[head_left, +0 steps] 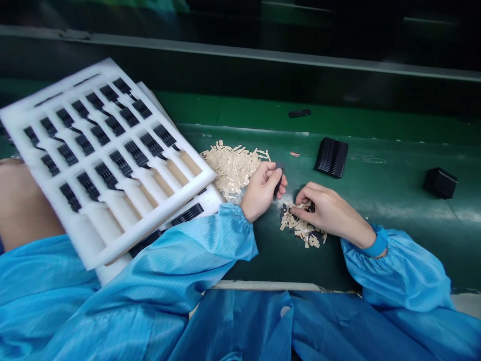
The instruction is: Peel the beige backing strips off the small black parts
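My left hand (262, 189) is closed in a pinch on a small dark part (279, 166), held just above the green belt (376, 180). My right hand (326, 209) rests on a small heap of tan strips and dark parts (302, 229), its fingers curled and pinching something in the heap that I cannot make out. A larger pile of tan paper strips (233, 165) lies just left of my left hand. A white foam tray (101, 155) with rows of slots, many filled with dark ribbed parts, sits tilted over my left forearm.
A second foam tray (195, 208) lies under the first. A black ribbed block (331, 157) and a black box (439, 182) stand on the belt to the right. A small dark piece (299, 113) lies farther back. A grey rail (263, 52) runs along the far side.
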`<act>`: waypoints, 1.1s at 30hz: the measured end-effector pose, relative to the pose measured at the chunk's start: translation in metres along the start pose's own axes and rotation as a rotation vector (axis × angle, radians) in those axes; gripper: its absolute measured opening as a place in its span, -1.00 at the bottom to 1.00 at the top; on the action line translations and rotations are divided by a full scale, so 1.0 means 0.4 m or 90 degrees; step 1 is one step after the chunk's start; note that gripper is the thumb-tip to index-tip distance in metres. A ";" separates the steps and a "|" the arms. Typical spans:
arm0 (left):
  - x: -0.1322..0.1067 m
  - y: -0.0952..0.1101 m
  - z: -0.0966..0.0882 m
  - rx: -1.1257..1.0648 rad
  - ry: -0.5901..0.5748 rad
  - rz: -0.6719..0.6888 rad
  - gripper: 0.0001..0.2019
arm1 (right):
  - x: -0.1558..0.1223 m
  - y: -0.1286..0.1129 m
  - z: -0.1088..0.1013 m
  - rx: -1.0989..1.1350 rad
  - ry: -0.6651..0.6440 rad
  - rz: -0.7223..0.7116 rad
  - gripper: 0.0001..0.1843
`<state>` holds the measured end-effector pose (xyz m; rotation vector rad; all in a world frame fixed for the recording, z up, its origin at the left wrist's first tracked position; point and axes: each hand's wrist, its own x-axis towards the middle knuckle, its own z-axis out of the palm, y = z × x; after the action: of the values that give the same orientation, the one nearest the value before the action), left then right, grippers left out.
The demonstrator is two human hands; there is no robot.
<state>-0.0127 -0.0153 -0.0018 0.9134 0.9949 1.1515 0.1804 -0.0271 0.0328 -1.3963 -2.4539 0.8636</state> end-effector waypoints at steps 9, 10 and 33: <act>-0.017 0.014 -0.019 0.342 -0.092 0.035 -0.77 | 0.014 0.030 -0.013 0.197 0.106 0.113 -0.71; -0.016 0.017 -0.020 0.369 -0.104 0.033 -0.78 | 0.016 0.030 -0.012 0.229 0.107 0.127 -0.70; -0.013 0.003 -0.015 0.451 -0.074 0.093 -0.77 | 0.020 0.029 0.029 0.440 0.116 0.061 -0.79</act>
<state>-0.0193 -0.0200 -0.0017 1.6172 1.2810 0.8485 0.1794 -0.0204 0.0160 -1.2521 -1.7059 1.3607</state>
